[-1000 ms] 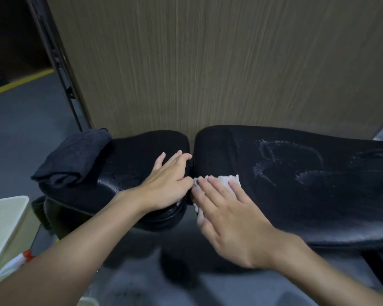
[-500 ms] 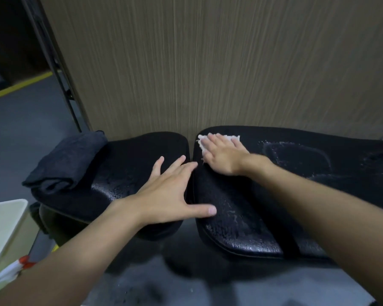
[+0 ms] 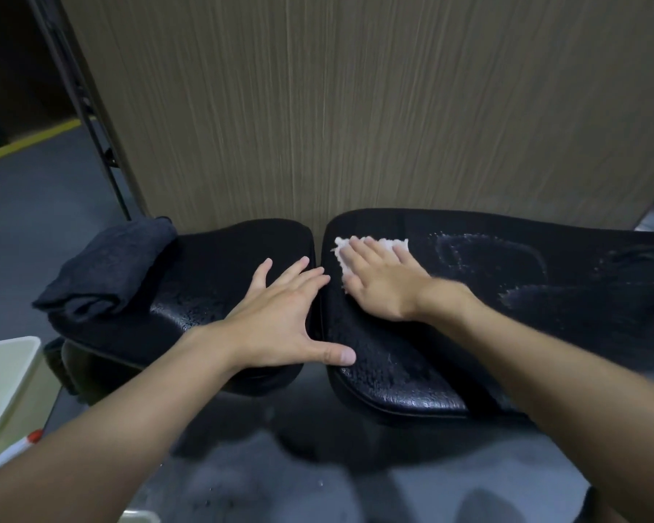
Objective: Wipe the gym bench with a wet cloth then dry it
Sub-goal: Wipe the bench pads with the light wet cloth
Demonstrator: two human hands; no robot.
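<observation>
The black gym bench has a short seat pad (image 3: 219, 258) on the left and a long back pad (image 3: 525, 315) on the right, with a narrow gap between them. Wet streaks and droplets show on the back pad. My right hand (image 3: 382, 285) lies flat on a white wet cloth (image 3: 389, 244), pressing it on the far left corner of the back pad. My left hand (image 3: 280, 322) rests flat with spread fingers on the seat pad's right end, its thumb reaching across the gap. A folded dark towel (image 3: 106, 269) lies on the seat pad's left end.
A wood-grain wall panel (image 3: 355, 107) stands right behind the bench. A pale bin (image 3: 1, 390) is at the lower left, with a bottle's orange-capped tip (image 3: 31, 437) beside it. Grey floor with a yellow line (image 3: 27, 143) extends to the left.
My right hand slid the white cloth from the near edge of the back pad to its far left corner. My left hand opened wider, its thumb now across the gap.
</observation>
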